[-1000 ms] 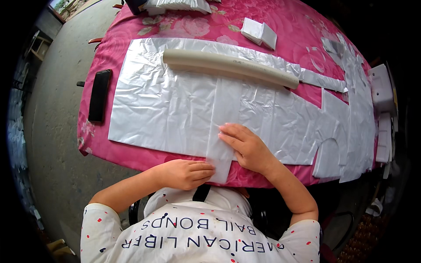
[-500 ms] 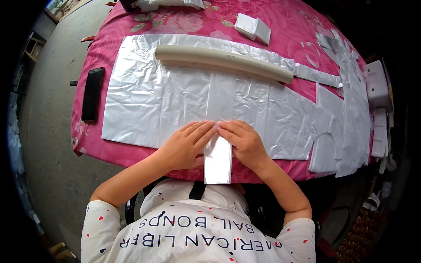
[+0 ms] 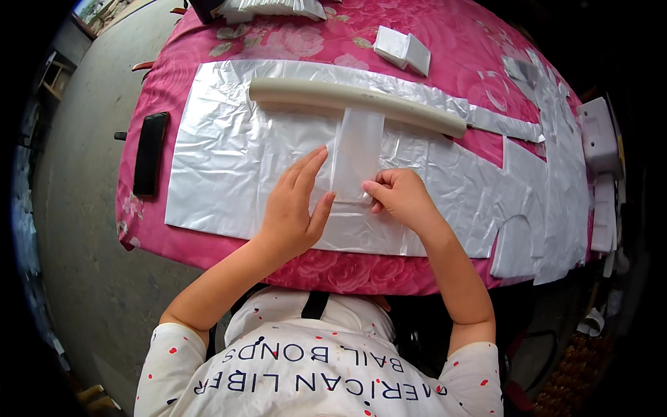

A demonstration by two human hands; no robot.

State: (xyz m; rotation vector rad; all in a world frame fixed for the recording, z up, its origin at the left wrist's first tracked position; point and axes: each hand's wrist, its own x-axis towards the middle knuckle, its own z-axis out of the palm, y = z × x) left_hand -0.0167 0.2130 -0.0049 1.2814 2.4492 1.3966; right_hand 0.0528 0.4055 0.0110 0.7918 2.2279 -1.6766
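A translucent plastic strip [image 3: 359,149] lies on the white plastic sheet [image 3: 222,160], its far end reaching the long beige tube [image 3: 361,97]. My right hand [image 3: 401,198] pinches the strip's near right corner between thumb and fingers. Along the strip's left side is my left hand [image 3: 295,201], fingers stretched and thumb held apart, with nothing in it. The thumb tip is close to the strip's near left corner; whether it touches I cannot tell. Lying slantwise, the tube crosses the far part of the sheet.
A pink floral tablecloth [image 3: 326,271] covers the table. To the left lies a black phone [image 3: 150,154]. Folded white packets [image 3: 403,50] and a stack of white plastic [image 3: 274,7] sit at the far side. Loose plastic sheets [image 3: 566,194] and a white container [image 3: 596,132] are on the right.
The strip's near end hung toward me past the table edge; now the strip lies farther away on the sheet. My hands have parted, the right one now pinching a corner.
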